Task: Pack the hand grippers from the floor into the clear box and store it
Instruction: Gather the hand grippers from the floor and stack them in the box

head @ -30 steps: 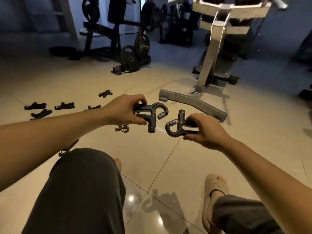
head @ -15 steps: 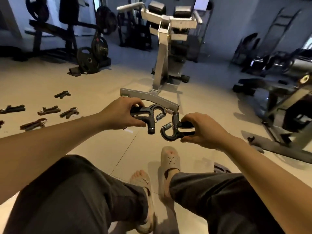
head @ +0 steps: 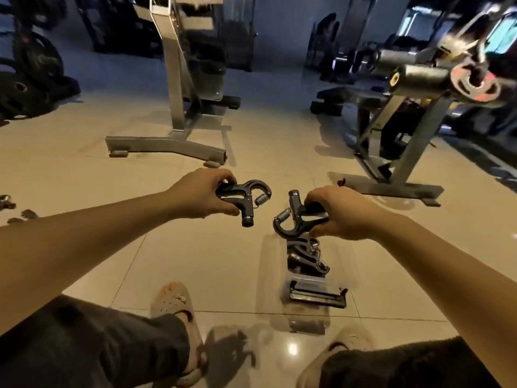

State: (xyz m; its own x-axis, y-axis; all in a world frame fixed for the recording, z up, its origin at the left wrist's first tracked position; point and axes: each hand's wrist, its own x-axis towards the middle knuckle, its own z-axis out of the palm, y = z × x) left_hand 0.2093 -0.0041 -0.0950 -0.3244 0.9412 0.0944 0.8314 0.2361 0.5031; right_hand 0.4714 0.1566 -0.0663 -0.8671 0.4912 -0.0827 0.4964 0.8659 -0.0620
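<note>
My left hand (head: pixel 200 194) grips a black hand gripper (head: pixel 246 196) with a steel spring, held above the tiled floor. Just to its right, my right hand (head: pixel 340 212) grips a second black hand gripper (head: pixel 293 219). Right below the right hand stands the clear box (head: pixel 268 264) on the floor, its walls blurred, with several black hand grippers (head: pixel 306 259) lying inside. A black latch piece (head: pixel 317 296) shows at the box's near end. More hand grippers (head: pixel 16 212) lie blurred on the floor at the far left edge.
A grey machine base (head: pixel 167 145) stands on the floor ahead of my hands. A bench frame (head: pixel 402 163) with a padded roller stands at the right. Weight plates (head: pixel 26 79) lean at the back left. My knees and sandalled feet (head: pixel 174 309) fill the bottom.
The view has swung to the right, bringing the clear box with grippers into sight under my right hand. The loose grippers on the floor slid to the left edge. Both hands keep their grippers.
</note>
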